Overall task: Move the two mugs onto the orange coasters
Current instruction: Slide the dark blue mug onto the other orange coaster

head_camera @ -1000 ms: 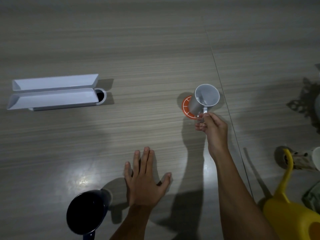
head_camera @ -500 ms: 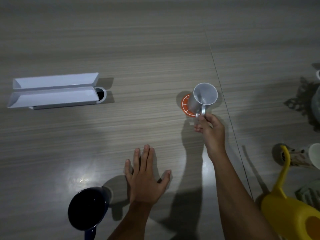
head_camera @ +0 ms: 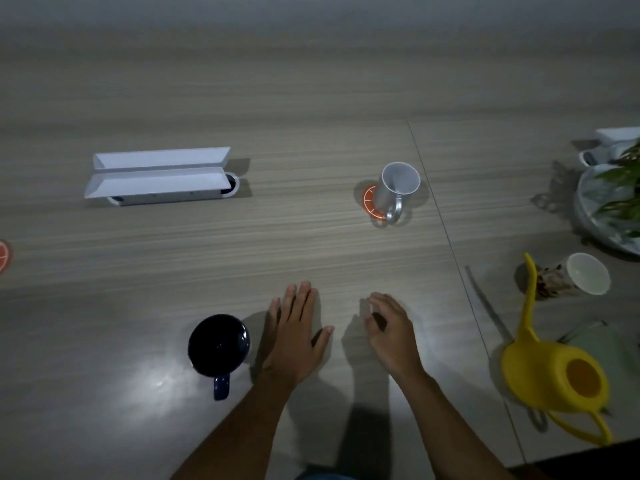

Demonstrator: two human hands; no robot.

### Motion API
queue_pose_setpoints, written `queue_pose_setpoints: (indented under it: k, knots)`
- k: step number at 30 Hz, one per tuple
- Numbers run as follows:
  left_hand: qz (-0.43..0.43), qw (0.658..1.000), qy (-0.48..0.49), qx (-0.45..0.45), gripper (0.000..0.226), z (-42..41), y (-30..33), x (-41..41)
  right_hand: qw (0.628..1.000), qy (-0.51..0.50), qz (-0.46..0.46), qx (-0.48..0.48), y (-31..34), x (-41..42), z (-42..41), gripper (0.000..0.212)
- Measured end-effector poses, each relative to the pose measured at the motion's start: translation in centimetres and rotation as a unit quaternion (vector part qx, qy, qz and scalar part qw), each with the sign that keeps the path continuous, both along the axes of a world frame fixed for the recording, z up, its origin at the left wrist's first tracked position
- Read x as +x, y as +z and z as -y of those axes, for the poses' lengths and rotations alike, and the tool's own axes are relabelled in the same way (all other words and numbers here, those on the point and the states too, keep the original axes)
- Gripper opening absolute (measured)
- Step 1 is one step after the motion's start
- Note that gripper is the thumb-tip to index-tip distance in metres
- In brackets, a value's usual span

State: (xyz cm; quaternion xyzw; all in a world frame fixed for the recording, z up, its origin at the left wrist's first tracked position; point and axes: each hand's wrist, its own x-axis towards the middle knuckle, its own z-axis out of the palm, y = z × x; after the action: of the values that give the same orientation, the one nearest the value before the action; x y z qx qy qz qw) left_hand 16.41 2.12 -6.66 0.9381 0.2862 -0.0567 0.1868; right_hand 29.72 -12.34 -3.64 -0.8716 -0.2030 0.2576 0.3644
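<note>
The left hand (head_camera: 296, 337) is laid flat on the table (head_camera: 311, 98), palm down, fingers straight and spread, with nothing held. The right hand (head_camera: 391, 332) is seen just beside it, loosely curled and half open, its fingertips bent downward and nothing gripped; whether it touches the table cannot be told. The table is surfaced in pale, matte wood-grain laminate with fine streaks running across and a thin seam just right of the right hand. Just left of the left hand a glossy dark blue mug (head_camera: 219, 345) is stood upright, round-mouthed, its handle pointed toward the person; it is apart from the hand. Farther from the person than the right hand, well apart from it, a smooth grey mug (head_camera: 398, 190) is set on a round orange coaster (head_camera: 369, 202) marked with white segment lines, the handle turned toward the hands. A second orange coaster (head_camera: 4, 256) is cut by the frame's edge, far left of the left hand. Far beyond the left hand a long white box (head_camera: 157, 174) with open flaps is seen. Right of the right hand a yellow plastic watering can (head_camera: 550, 372) with a thin curved spout is placed.
</note>
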Motion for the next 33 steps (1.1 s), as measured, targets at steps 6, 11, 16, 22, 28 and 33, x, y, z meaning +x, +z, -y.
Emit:
queue_pose_setpoints:
  k: [6, 11, 16, 22, 28, 33]
  knots:
    - [0.021, 0.999, -0.034, -0.024, 0.067, 1.9, 0.3, -7.8, 0.985, 0.109, 0.117, -0.058, -2.4, -6.6, 1.0, 0.052]
    - [0.049, 0.996, -0.041, -0.068, 0.062, 2.9, 0.6, -13.7, 0.970, 0.149, 0.147, -0.121, -3.4, -11.1, 1.7, 0.074]
    - [0.129, 0.980, 0.035, -0.145, 0.059, 2.3, 0.7, -18.8, 0.959, 0.156, 0.175, -0.162, -3.0, -13.4, 1.6, 0.086]
    - [0.236, 0.898, 0.236, -0.286, 0.041, 1.2, 3.5, -19.4, 0.960, 0.135, 0.157, -0.187, -2.5, -14.2, 0.9, 0.088]
    - [0.303, 0.827, 0.297, -0.369, 0.019, 0.1, 5.6, -18.6, 0.963, 0.122, 0.145, -0.193, -2.0, -14.8, 0.5, 0.083]
    - [0.309, 0.811, 0.286, -0.406, 0.007, -0.5, 5.7, -18.6, 0.966, 0.107, 0.145, -0.185, -2.0, -15.5, 0.4, 0.080]
